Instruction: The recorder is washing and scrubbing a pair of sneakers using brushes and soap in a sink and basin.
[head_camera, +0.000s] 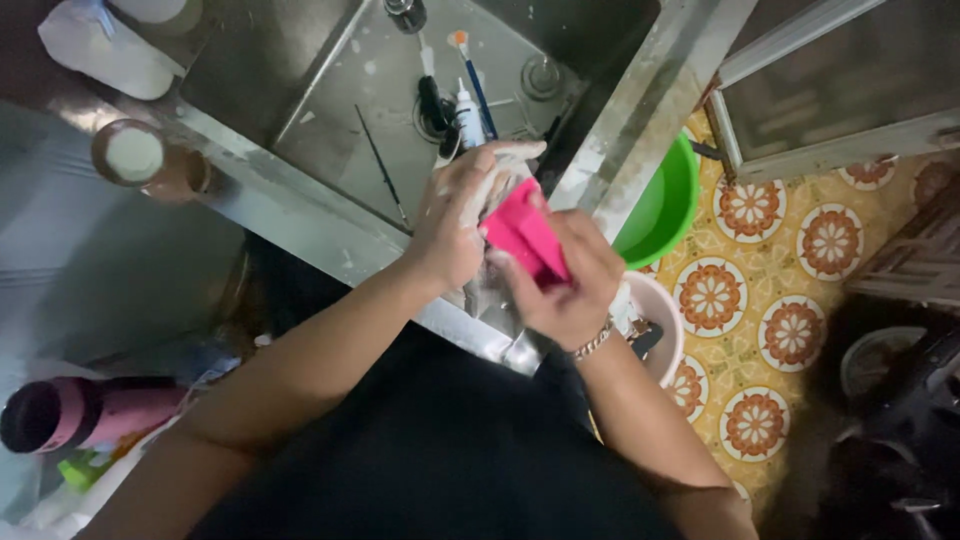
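At the far left I see a pink bottle (75, 413) lying on its side and, above it, a round cup of pale liquid (134, 154) on the worktop beside the steel sink (300, 90). In the basin lie thin brushes (472, 75). Over the sink's near rim my left hand (460, 215) — soapy, fingers curled — closes its grip on a pale wet item I cannot make out. Touching it, my right hand (565, 285) has its grip clamped on a pink cloth (525, 238) — pressed between both hands. A green basin (665, 205) sits right, on the patterned floor (790, 270).
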